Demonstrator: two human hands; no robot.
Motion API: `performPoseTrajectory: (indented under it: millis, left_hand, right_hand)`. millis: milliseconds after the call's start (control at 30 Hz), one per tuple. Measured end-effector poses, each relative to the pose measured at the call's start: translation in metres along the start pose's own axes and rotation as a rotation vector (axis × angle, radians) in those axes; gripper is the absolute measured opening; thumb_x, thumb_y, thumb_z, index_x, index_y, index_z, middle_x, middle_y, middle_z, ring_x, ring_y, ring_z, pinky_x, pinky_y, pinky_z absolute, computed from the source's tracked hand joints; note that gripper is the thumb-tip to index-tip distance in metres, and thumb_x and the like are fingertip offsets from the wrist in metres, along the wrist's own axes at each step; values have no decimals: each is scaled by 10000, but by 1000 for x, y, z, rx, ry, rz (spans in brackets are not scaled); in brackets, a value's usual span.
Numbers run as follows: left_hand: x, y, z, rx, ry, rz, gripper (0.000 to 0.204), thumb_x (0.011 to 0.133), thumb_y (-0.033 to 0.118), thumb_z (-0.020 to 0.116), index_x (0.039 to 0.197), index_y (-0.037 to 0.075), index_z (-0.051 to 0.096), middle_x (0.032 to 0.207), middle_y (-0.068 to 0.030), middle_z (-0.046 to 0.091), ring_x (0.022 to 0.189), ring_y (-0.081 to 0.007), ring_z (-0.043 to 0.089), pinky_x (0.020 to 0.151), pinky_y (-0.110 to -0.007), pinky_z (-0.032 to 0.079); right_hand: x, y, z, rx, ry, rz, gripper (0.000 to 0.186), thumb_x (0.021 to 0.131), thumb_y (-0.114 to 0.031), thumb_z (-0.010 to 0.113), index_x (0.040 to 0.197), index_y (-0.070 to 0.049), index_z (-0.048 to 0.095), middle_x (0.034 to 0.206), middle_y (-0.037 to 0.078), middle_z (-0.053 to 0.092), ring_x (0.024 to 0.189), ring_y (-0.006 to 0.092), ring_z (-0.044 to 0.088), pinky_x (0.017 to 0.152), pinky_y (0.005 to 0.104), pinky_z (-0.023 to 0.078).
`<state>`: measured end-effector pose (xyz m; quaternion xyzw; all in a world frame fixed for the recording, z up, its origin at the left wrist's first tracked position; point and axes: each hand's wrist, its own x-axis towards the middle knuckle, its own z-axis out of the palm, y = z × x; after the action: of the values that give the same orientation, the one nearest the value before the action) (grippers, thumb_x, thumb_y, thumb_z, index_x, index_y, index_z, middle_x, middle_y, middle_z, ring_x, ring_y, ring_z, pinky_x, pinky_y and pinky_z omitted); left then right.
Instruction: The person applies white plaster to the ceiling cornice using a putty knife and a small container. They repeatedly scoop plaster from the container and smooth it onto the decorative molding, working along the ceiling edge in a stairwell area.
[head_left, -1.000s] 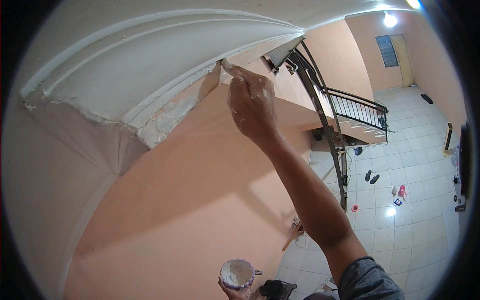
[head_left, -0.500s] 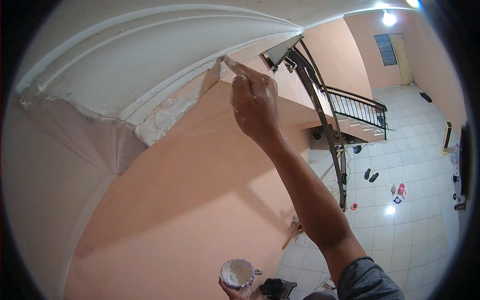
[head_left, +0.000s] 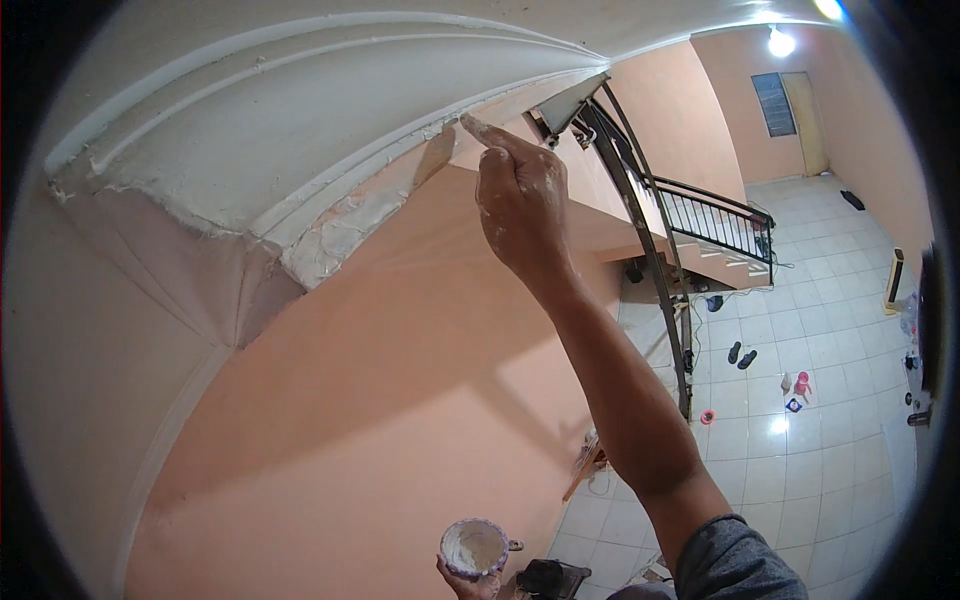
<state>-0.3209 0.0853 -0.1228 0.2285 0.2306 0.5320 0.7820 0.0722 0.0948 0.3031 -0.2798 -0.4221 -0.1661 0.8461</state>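
Note:
My right hand [head_left: 522, 190] is raised to the lower edge of a white moulded cornice [head_left: 330, 175], its index fingertip against the seam where cornice meets wall. The other fingers are curled in, and white paste smears the skin. No tool shows in it. Rough white filler [head_left: 330, 245] lies along the seam to the left of the finger. Low in the view, my left hand [head_left: 470, 582] grips a mug [head_left: 512, 546] from below. White paste [head_left: 475, 548] coats its inside; the handle points right.
A peach wall [head_left: 380, 400] drops below the cornice. Creased sheeting [head_left: 190, 270] hangs at the left corner. Dark metal framing [head_left: 640, 200] rises beside a railed staircase [head_left: 715, 215]. Far below, slippers [head_left: 742, 355] and small items lie on the tiled floor [head_left: 830, 330]. A dark stand [head_left: 555, 578] is by the mug.
My right fingertip has slid slightly to the right along the cornice's lower edge. The view has shifted a little. My left hand holds the mug as before.

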Motion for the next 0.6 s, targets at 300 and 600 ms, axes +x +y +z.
performPoseTrajectory:
  millis: [300,600]
  left_hand:
    - [0,-1,8,33,24,14,848,790,736,558,1433,191,465,1407,-132,544,1253,-393,551,914,-610,532]
    - [3,1,-5,9,45,9,842,790,742,547,1404,169,487,1394,-129,551,1228,-394,563,883,-626,542]
  right_hand:
    - [-7,-2,-2,-216,47,-327,110,824,25,532,814,56,636,888,210,706,531,289,576,533,406,478]
    - [13,7,-3,-137,-48,44,165,839,-23,540,869,81,665,887,234,703,569,337,608,546,415,505]
